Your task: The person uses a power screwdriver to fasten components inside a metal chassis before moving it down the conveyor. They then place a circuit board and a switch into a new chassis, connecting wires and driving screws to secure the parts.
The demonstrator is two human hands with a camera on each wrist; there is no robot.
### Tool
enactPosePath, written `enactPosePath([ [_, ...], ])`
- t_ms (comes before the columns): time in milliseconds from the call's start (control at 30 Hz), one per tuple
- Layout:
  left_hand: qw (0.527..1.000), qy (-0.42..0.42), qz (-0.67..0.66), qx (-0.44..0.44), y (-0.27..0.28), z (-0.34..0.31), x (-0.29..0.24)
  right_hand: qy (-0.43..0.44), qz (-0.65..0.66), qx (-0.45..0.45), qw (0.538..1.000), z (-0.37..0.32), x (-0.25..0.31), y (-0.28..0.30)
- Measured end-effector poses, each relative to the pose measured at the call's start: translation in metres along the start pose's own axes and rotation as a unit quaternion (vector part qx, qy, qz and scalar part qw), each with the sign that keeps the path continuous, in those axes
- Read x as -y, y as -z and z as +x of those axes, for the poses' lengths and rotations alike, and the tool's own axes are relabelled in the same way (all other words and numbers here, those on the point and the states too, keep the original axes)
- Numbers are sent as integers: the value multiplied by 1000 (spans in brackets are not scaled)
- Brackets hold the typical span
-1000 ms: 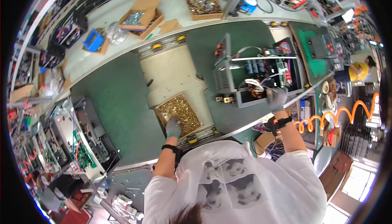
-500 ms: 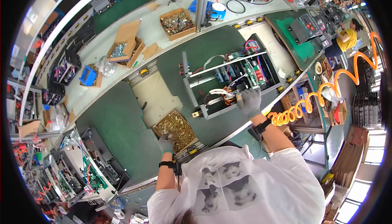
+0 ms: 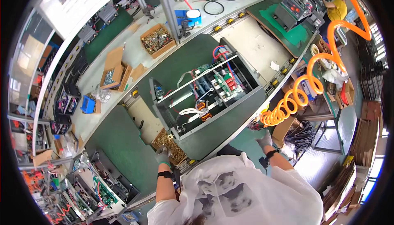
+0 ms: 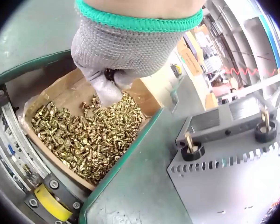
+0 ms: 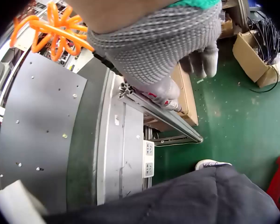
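We find two changes against the earlier views: the right hand (image 5: pixel 161 46) has left the near rim of the case (image 3: pixel 223 110), and the case, with the green board (image 3: pixel 215 136) under it, has come closer to the box (image 4: pixel 60 93). On the tabletop (image 3: pixel 242 42), the pale gap on the case's box side has narrowed. Our judgement is that positioning of the case is finished for the moment and that the work in hand now centres on the brass screws (image 4: pixel 93 140). The case lies open side up on its board, its long axis slanting from lower left to upper right in the head view; one short end, with its brass studs (image 4: pixel 190 142), points toward the box. The box sits just beside that end; its own long axis we cannot tell. The left hand (image 4: pixel 123 53) is within the box, fingers curled and tips among the screws; we cannot tell whether this grip pinches any. The right hand is off the case's near side, beyond the tabletop edge, on the same side as the orange hose (image 5: pixel 60 32); that grip is released, fingers loose, though contact under the thumb side we cannot confirm.
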State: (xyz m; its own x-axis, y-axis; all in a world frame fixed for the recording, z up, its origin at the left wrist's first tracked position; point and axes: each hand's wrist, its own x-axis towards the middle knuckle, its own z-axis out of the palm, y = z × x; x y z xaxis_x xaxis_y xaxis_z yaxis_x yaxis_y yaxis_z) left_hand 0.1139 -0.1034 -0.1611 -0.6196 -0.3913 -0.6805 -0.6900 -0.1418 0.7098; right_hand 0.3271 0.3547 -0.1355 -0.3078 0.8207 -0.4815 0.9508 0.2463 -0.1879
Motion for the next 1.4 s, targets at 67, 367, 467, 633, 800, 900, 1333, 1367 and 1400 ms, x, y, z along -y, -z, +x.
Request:
enactPosePath([
  [67,1000,20,5,-11,-9,-22,-24,8,63,36,997,20,6,-19],
  [367,934,59,-277,216,39,-16,-24,117,315,-19,942,82,-18,-87],
  [467,887,99,-388,230,47,-35,-40,129,377,41,916,74,-14,-59],
  [633,876,20,-444,190,39,-102,-91,284,467,264,795,23,52,118],
  [800,852,-11,-471,229,7,-155,-131,291,698,253,604,-4,121,208],
  [900,808,26,-391,441,-36,-181,-144,349,778,339,398,-25,190,233],
  [1333,862,71,-147,481,-156,-247,-157,399,767,425,270,-79,301,209],
  [1367,866,78,-150,471,-157,-246,-158,417,758,421,274,-79,305,205],
  [1400,866,80,-153,469,-158,-246,-160,409,762,417,282,-81,307,203],
])
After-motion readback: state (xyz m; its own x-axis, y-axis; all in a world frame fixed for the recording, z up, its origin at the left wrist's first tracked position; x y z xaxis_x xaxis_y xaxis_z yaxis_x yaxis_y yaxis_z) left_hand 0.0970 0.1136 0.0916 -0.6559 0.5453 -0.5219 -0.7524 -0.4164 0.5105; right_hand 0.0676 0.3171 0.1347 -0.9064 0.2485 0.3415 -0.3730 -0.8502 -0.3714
